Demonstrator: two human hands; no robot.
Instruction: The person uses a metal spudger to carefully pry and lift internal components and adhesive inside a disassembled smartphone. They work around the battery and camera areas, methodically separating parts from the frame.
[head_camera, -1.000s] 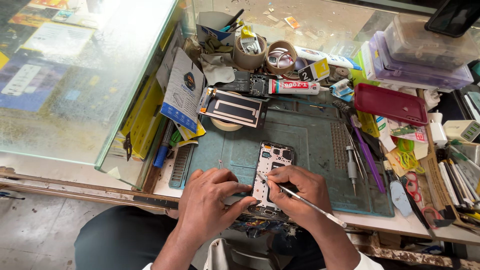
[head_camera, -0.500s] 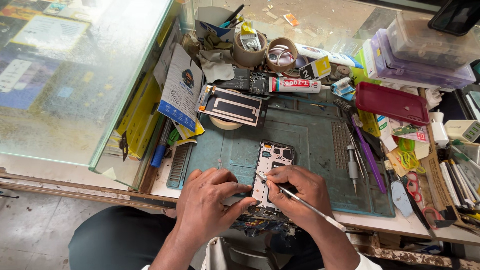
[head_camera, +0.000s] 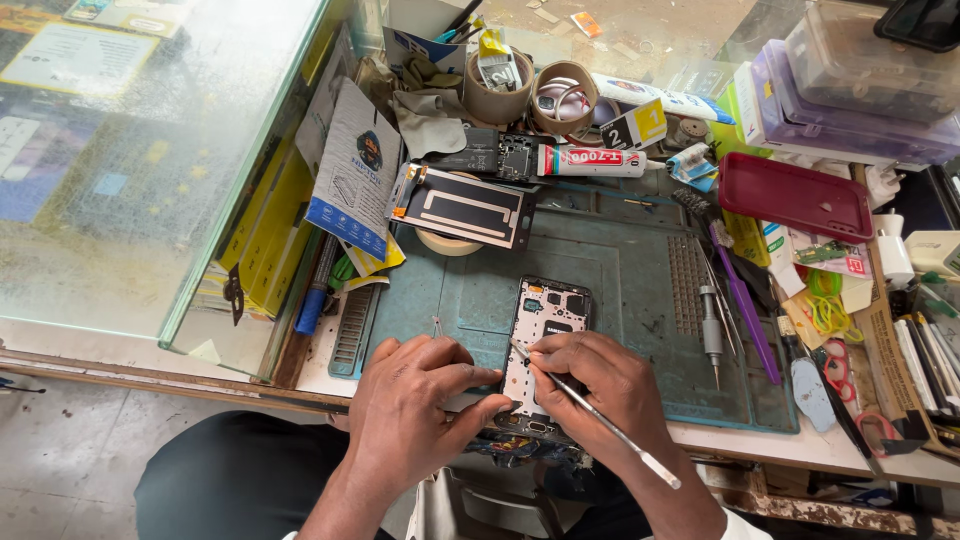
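Frosted glass of the counter (head_camera: 150, 170) is rising on my left. My left hand (head_camera: 415, 400) is clamping the opened phone (head_camera: 545, 345) by its near left edge; its long axis is running straight away from me on the teal mat (head_camera: 620, 260). My right hand (head_camera: 600, 385) is pinching a metal pick (head_camera: 600, 420), tip touching the phone's middle. Screwdrivers (head_camera: 712, 325) are lying just to the right.

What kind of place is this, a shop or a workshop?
Most likely a phone repair bench: an opened phone lies on a work mat, with screwdrivers and a glue tube nearby, beside a glass counter.
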